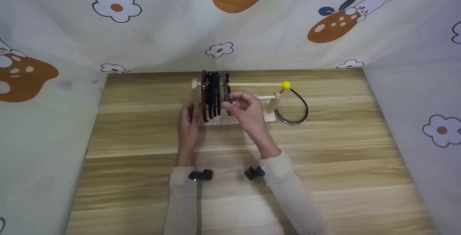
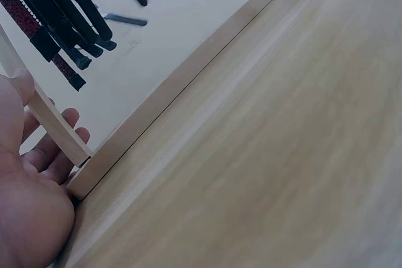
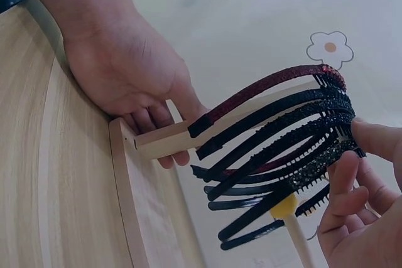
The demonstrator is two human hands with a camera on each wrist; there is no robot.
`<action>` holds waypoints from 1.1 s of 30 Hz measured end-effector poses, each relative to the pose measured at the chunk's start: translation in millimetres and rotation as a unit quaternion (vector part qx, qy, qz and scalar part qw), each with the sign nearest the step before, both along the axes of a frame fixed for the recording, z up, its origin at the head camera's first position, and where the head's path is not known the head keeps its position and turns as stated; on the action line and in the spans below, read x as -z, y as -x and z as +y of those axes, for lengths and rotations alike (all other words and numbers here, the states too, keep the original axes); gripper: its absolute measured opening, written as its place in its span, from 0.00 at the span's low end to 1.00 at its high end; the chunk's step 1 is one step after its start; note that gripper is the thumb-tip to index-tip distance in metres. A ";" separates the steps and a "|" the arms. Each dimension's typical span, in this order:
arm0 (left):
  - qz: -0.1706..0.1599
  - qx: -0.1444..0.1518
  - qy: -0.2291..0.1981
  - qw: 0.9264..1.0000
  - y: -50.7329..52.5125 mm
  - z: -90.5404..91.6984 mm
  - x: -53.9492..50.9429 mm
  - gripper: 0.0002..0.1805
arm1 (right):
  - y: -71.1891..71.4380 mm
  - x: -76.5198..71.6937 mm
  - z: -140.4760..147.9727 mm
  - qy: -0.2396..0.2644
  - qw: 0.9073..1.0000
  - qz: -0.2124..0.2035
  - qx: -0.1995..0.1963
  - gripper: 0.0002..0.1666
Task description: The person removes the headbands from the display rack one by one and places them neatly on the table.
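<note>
Several headbands [image 1: 215, 93], mostly black with dark red and glittery ones among them, hang side by side on the upper rod [image 1: 255, 84] of a wooden stand [image 1: 270, 118]. My left hand [image 1: 188, 125] grips the stand's left upright [image 2: 59, 130], the thumb on one side and fingers behind. With thumb and fingertips my right hand [image 1: 248, 114] pinches a glittery black headband [image 3: 311, 164] at the right end of the row. Its toothed inner edge shows in the right wrist view. Beyond the stand's right end is another toothed headband [image 1: 306, 107], apart from the row.
A yellow ball [image 1: 286, 85] caps the upper rod's right end. Below it runs a second, shorter rod [image 1: 266, 98]. The stand rests on a wood-grain table [image 1: 342, 148], with a patterned cloth [image 1: 173, 30] behind and at the sides.
</note>
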State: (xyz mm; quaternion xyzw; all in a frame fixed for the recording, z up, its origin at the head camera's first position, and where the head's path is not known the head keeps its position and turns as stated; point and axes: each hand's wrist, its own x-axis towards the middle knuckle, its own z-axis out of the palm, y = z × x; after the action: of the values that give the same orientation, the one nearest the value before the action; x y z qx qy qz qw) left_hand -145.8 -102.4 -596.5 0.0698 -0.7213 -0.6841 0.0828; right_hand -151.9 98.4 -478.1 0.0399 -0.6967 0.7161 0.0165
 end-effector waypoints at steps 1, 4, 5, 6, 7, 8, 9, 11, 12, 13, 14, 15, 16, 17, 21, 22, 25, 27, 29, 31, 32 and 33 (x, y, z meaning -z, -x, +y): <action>-0.001 0.000 -0.003 1.000 0.1 0.1 0.0 0.41 | 0.1 -0.3 0.6 0.001 1.000 -0.001 -0.001 0.12; -0.003 -0.002 -0.008 1.000 0.0 0.7 -0.9 0.38 | -0.1 -1.5 2.5 0.000 1.000 -0.002 -0.002 0.12; -0.003 -0.002 -0.009 1.000 0.4 0.7 -0.2 0.38 | -0.4 -2.0 3.2 -0.001 1.000 -0.002 -0.002 0.12; -0.002 -0.003 -0.010 1.000 0.5 0.9 -0.4 0.37 | -0.7 -2.5 4.0 0.000 1.000 -0.003 -0.001 0.12; -0.001 -0.003 -0.011 1.000 0.5 1.0 -0.6 0.36 | -1.0 -3.1 4.9 0.000 1.000 -0.003 -0.001 0.12; 0.001 -0.003 -0.012 1.000 0.5 1.2 -0.9 0.35 | -1.3 -3.7 5.8 0.001 1.000 -0.003 0.000 0.12; 0.003 -0.003 -0.013 1.000 0.6 1.4 -1.3 0.33 | -1.7 -4.2 6.7 0.002 1.000 -0.004 0.001 0.11; 0.005 -0.002 -0.011 1.000 0.9 1.5 -1.4 0.30 | -2.3 -5.4 8.7 0.005 1.000 -0.005 0.003 0.10; 0.005 -0.002 -0.011 1.000 0.7 1.7 -2.0 0.28 | -2.5 -5.7 9.7 0.007 1.000 -0.006 0.004 0.10; 0.004 -0.003 -0.007 1.000 0.8 1.5 -2.0 0.27 | -2.5 -6.3 10.7 0.010 1.000 -0.006 0.006 0.10; 0.004 -0.003 -0.005 1.000 0.8 1.3 -1.8 0.26 | -2.5 -6.6 11.7 0.012 1.000 -0.006 0.008 0.10; 0.003 -0.003 -0.003 1.000 0.8 1.0 -1.5 0.26 | -2.5 -6.9 12.8 0.013 1.000 -0.006 0.011 0.10; 0.003 -0.003 0.000 1.000 0.6 0.7 -1.0 0.28 | -2.6 -7.0 14.0 0.014 1.000 -0.006 0.013 0.10; 0.003 -0.004 0.002 1.000 0.5 0.2 -0.6 0.30 | -2.7 -7.4 15.2 0.013 1.000 -0.007 0.017 0.10; 0.003 -0.003 0.004 1.000 0.4 -0.8 0.6 0.43 | -3.4 -9.4 20.5 0.006 0.999 -0.007 0.035 0.10; 0.003 -0.002 0.006 1.000 0.5 -0.9 0.9 0.46 | -3.8 -10.2 21.8 0.002 0.999 -0.008 0.039 0.10; 0.003 -0.003 0.008 1.000 0.9 -0.7 1.6 0.49 | -5.2 -13.7 24.8 -0.005 0.999 -0.013 0.050 0.10; 0.003 -0.004 0.009 1.000 1.0 -0.6 2.1 0.48 | -5.8 -15.5 26.7 -0.007 0.998 -0.017 0.054 0.11; 0.001 -0.005 0.010 1.000 1.0 -0.5 2.0 0.47 | -5.9 -16.3 28.5 -0.005 0.998 -0.018 0.056 0.11; -0.002 -0.005 0.011 1.000 0.9 -0.3 1.6 0.45 | -5.8 -16.7 30.1 0.000 0.998 -0.014 0.057 0.10; -0.002 -0.004 0.010 1.000 1.0 -0.2 1.3 0.43 | -5.7 -16.6 30.9 0.001 0.998 -0.012 0.057 0.10; -0.002 -0.004 0.010 1.000 0.8 0.0 0.9 0.41 | -5.7 -16.5 31.7 0.004 0.998 -0.009 0.057 0.09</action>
State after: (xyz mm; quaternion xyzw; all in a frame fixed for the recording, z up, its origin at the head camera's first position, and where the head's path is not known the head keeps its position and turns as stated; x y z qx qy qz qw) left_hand -146.6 -102.4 -597.4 0.0731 -0.7279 -0.6765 0.0844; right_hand -146.2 130.2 -461.6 -0.0066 -0.6950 0.7171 0.0517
